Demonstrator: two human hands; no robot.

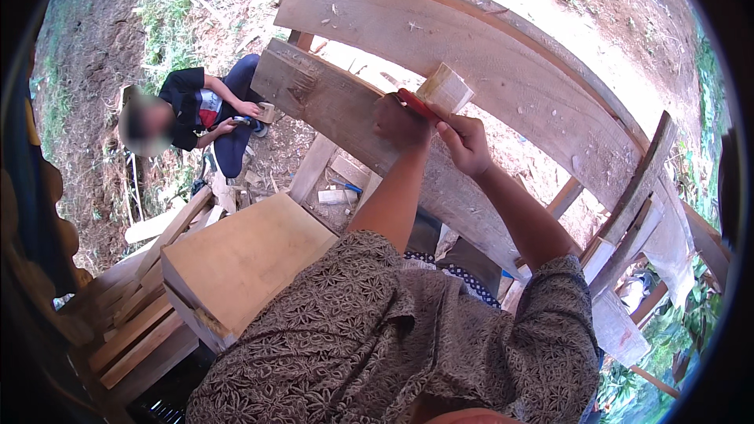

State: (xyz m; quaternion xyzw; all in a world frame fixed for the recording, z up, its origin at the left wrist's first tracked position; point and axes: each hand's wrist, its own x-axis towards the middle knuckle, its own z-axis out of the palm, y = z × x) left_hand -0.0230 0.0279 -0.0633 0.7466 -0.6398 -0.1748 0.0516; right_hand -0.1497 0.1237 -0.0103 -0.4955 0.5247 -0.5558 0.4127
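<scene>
My two hands are close together over the wooden bench. A slim red tool (419,105) lies slantwise between them; its exact kind does not show. My right hand (468,141) is closed on the lower right end of this tool, thumb toward me. Dark and smeared, my left hand (402,122) is at the tool's other end, and its fingers cannot be made out. Just beyond the tool, a pale squared wooden block (446,89) stands out above the planks, close to my right fingers. What supports the block is hidden.
Long weathered planks (518,63) form the bench, with a gap between them. A pale wooden box (251,255) stands at my left beside stacked boards (141,345). At the far left, a person (204,110) sits low, holding a small wooden piece. Wood scraps litter the ground.
</scene>
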